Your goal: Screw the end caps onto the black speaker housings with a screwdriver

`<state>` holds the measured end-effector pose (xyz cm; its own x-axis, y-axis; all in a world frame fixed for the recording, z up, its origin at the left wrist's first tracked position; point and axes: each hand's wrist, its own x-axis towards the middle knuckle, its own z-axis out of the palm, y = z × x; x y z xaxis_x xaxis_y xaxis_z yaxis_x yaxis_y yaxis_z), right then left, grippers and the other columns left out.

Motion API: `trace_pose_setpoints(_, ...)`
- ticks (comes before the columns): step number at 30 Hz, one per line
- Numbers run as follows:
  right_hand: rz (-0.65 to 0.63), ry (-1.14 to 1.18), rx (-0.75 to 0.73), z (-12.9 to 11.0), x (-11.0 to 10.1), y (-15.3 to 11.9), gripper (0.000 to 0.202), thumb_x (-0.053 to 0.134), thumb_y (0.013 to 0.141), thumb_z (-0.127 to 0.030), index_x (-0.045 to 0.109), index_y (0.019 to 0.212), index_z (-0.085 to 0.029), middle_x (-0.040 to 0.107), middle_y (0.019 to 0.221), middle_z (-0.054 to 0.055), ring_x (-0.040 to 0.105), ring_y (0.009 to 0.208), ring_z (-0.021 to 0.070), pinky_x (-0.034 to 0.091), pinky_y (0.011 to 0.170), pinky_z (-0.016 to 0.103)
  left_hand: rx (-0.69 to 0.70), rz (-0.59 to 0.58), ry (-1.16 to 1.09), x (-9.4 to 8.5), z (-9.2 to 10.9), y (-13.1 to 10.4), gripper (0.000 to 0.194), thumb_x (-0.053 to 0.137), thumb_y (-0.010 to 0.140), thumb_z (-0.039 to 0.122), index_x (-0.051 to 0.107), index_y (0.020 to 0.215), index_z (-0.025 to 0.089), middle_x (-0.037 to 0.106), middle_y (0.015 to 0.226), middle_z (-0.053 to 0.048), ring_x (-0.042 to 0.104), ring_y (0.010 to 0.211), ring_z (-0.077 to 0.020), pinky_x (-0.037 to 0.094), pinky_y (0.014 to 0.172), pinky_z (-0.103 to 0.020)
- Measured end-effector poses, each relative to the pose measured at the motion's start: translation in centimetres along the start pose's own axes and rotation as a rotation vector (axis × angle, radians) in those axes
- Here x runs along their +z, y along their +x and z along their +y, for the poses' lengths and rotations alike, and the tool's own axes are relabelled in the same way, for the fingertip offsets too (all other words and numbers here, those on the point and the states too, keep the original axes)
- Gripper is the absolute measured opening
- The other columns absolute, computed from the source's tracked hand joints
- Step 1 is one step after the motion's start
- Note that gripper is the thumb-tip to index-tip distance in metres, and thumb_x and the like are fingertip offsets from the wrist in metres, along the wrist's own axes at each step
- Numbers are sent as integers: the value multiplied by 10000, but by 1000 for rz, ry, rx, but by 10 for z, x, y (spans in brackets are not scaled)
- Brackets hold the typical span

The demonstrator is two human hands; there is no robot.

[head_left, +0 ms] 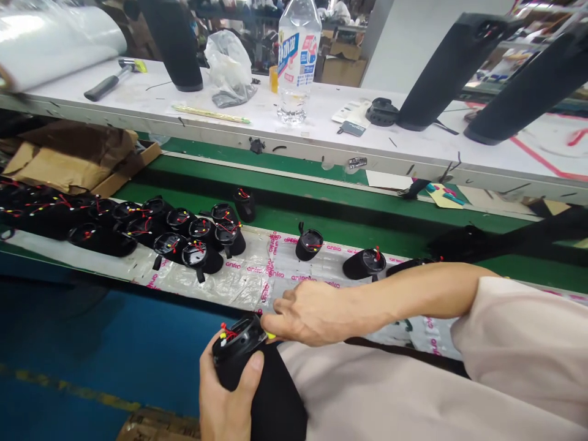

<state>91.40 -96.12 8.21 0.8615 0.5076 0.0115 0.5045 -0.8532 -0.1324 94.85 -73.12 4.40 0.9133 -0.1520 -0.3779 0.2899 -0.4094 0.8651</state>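
Observation:
My left hand point(229, 392) is wrapped round a black fabric-covered cylinder, which looks like a portable speaker housing point(278, 398). Its open end tilts up toward the camera, with red wires and small white and yellow connectors point(225, 334) poking out. At the right side of that rim, my right hand point(307, 312) is closed in a fist. A yellow bit point(271, 335) and a metallic glint show beneath its fingers; the rest of what it grips is hidden. Beyond the hands, a similar housing point(309, 245) stands on the plastic-covered strip, and another point(365, 263) lies to its right.
Several more wired housings point(202, 229) crowd the left of the plastic-covered strip point(248, 282). Above runs a white shelf point(257, 131) bearing a water bottle point(297, 67), a hammer point(110, 81), a plastic bag point(229, 67) and tall black cylinders point(452, 73). A cardboard box point(128, 168) sits left.

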Motion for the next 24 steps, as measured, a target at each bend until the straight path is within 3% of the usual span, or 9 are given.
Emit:
trace_pose_setpoints(3, -52, 13, -20, 0, -5, 2, 309, 376, 1166, -391, 594, 1113, -178, 633, 736, -8, 410, 497, 146, 155, 444, 330, 18, 1, 20, 1, 2, -1, 877, 810, 738, 691, 578, 1429, 203, 683, 1325, -137, 608, 1303, -388, 430, 1171, -543)
trace_pose_setpoints(8, -92, -43, -71, 1, -5, 3, 228, 388, 1134, -248, 597, 1102, -163, 627, 722, 0, 413, 475, 157, 150, 425, 350, 33, 14, 81, 3, 14, -9, 901, 817, 722, 689, 558, 1425, 188, 667, 1357, -168, 604, 1321, -409, 477, 1128, -558)
trace_pose_setpoints(13, 77, 54, -110, 13, 15, 2, 305, 386, 1168, -385, 611, 1170, -180, 675, 801, 1, 552, 599, 152, 212, 457, 329, 48, 45, 5, 2, 18, -8, 885, 852, 680, 626, 581, 1414, 213, 681, 1372, -157, 621, 1311, -405, 484, 1127, -568)
trace_pose_setpoints(16, 183, 290, -155, 18, 21, -2, 366, 364, 1179, -435, 607, 1184, -161, 725, 890, 34, 662, 781, 139, 397, 582, 281, -142, -47, -231, 4, 12, -6, 880, 839, 714, 588, 562, 1467, 226, 716, 1326, -165, 670, 1240, -421, 473, 1124, -628)
trace_pose_setpoints(18, 229, 419, -79, 17, 19, -5, 382, 344, 1183, -441, 607, 1172, -163, 737, 921, 50, 675, 818, 138, 450, 672, 271, -227, -91, -385, 5, 6, -6, 925, 866, 727, 576, 532, 1517, 230, 714, 1347, -169, 666, 1267, -428, 459, 1152, -625)
trace_pose_setpoints(21, 192, 450, 57, 13, 13, -7, 390, 350, 1177, -441, 624, 1092, -177, 698, 815, 29, 618, 662, 146, 404, 616, 294, -144, -148, -508, 2, -3, -7, 921, 897, 758, 546, 536, 1546, 235, 652, 1490, -145, 557, 1439, -386, 405, 1235, -503)
trace_pose_setpoints(24, 130, 510, 58, 10, 13, -7, 377, 373, 1166, -460, 629, 1099, -192, 684, 769, 23, 624, 599, 158, 408, 574, 301, -127, -340, -698, -3, -10, -5, 731, 810, 872, 505, 576, 1524, 269, 598, 1581, -81, 470, 1523, -301, 352, 1256, -383)
